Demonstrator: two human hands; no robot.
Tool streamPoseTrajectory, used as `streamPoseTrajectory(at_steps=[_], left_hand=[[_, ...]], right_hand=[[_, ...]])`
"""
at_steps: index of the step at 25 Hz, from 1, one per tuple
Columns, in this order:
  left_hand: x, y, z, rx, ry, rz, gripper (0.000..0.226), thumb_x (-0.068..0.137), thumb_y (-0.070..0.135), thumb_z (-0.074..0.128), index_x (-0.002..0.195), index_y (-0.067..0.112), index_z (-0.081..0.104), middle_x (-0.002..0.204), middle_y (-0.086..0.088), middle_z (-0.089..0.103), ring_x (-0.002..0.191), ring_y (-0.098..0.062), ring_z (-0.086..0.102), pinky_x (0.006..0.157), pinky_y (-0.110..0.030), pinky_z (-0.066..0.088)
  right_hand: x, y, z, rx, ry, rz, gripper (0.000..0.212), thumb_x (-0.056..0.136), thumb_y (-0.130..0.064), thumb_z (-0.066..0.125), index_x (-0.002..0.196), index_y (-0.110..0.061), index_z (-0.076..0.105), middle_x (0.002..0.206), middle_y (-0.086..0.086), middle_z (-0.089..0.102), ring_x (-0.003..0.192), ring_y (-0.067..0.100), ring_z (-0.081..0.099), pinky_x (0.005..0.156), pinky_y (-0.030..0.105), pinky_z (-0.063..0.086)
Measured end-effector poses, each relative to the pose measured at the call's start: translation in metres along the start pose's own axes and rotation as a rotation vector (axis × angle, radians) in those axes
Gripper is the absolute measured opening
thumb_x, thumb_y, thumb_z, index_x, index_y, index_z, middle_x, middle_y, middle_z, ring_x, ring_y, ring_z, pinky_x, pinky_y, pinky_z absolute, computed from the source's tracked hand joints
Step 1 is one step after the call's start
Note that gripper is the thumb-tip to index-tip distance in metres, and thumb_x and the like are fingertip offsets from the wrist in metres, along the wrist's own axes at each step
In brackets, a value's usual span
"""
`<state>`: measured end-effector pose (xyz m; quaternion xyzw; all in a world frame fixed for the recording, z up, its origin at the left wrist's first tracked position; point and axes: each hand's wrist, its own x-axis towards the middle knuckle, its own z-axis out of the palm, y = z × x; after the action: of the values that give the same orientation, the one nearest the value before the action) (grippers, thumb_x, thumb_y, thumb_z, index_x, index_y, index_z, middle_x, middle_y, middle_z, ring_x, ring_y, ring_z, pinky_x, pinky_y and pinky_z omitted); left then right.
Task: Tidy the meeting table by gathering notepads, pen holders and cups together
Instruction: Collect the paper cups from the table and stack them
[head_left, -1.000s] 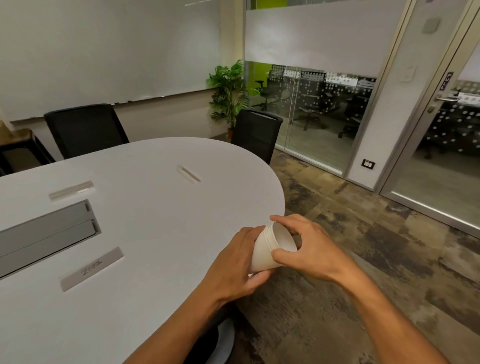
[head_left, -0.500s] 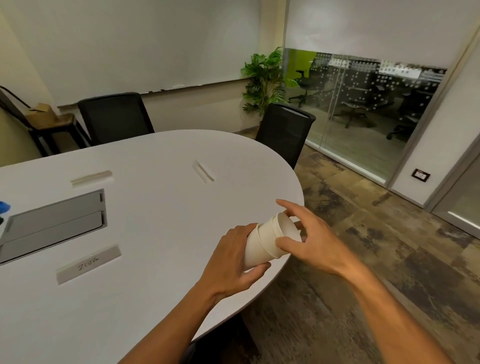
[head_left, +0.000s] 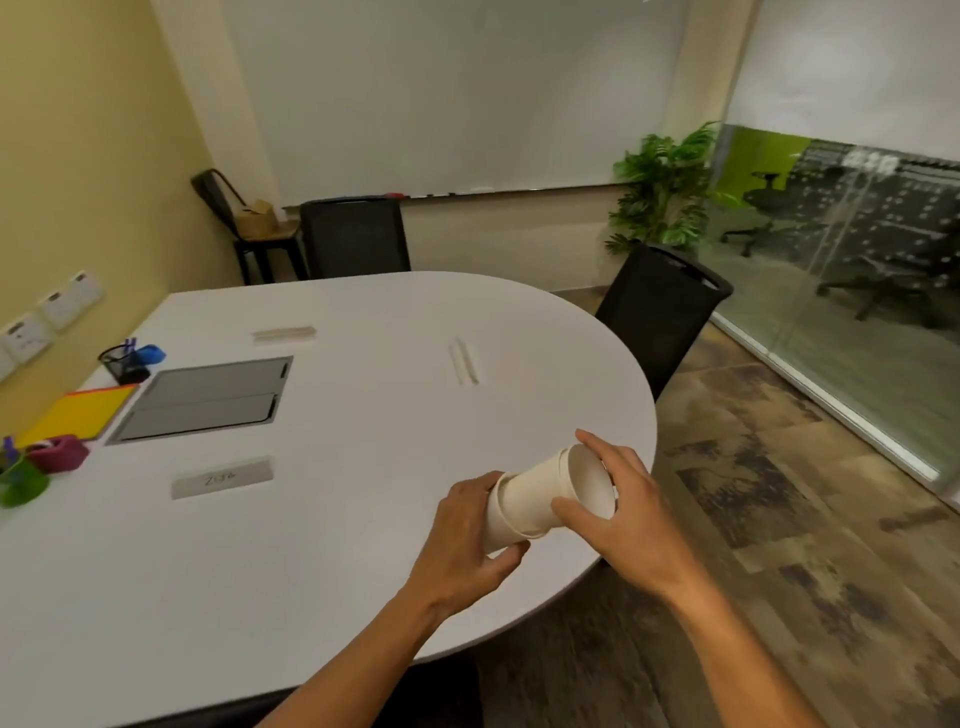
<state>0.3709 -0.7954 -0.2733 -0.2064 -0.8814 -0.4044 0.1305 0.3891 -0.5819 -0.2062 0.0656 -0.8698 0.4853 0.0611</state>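
Our view has swung left to take in the pen holder (head_left: 124, 364) and notepads (head_left: 78, 413), and we hold the nested cups (head_left: 545, 499) tilted over the tabletop (head_left: 311, 519) edge, left hand (head_left: 462, 540) cupping the base, right hand (head_left: 623, 512) pinching the rim.

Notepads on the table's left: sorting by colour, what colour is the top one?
Yellow notepad, over an orange one; head view.

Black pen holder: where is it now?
Head view, far left: the black pen holder stands on the table near the wall edge, just beyond the yellow notepad.
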Motion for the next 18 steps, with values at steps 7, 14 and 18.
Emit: streamPoseTrajectory(at_steps=[7, 14, 18], left_hand=[[0.005, -0.018, 0.002, -0.022, 0.166, -0.225, 0.070, 0.069, 0.051, 0.075, 0.128, 0.049, 0.037, 0.123, 0.033, 0.043, 0.117, 0.000, 0.046, 0.086, -0.022, 0.050], [0.014, -0.068, -0.003, -0.052, 0.331, -0.481, 0.078, 0.065, 0.058, 0.074, 0.134, 0.039, 0.044, 0.124, 0.021, 0.054, 0.114, -0.003, 0.046, 0.086, -0.022, 0.041], [0.031, -0.120, -0.015, -0.089, 0.418, -0.597, 0.074, 0.067, 0.050, 0.077, 0.131, 0.038, 0.043, 0.120, 0.023, 0.057, 0.109, -0.004, 0.054, 0.079, -0.017, 0.042]], right_hand=[[0.031, 0.019, 0.001, 0.138, 0.005, -0.013, 0.077, 0.081, -0.049, 0.075, 0.146, -0.047, 0.034, 0.134, -0.022, 0.041, 0.123, 0.009, 0.048, 0.086, 0.020, 0.052], [0.067, 0.044, 0.013, 0.126, -0.087, -0.006, 0.079, 0.079, -0.054, 0.074, 0.145, -0.049, 0.032, 0.132, -0.024, 0.038, 0.123, 0.010, 0.047, 0.092, 0.031, 0.054], [0.107, 0.054, 0.029, 0.094, -0.148, 0.021, 0.082, 0.079, -0.052, 0.074, 0.149, -0.043, 0.031, 0.134, -0.022, 0.038, 0.126, 0.014, 0.047, 0.101, 0.043, 0.052]])
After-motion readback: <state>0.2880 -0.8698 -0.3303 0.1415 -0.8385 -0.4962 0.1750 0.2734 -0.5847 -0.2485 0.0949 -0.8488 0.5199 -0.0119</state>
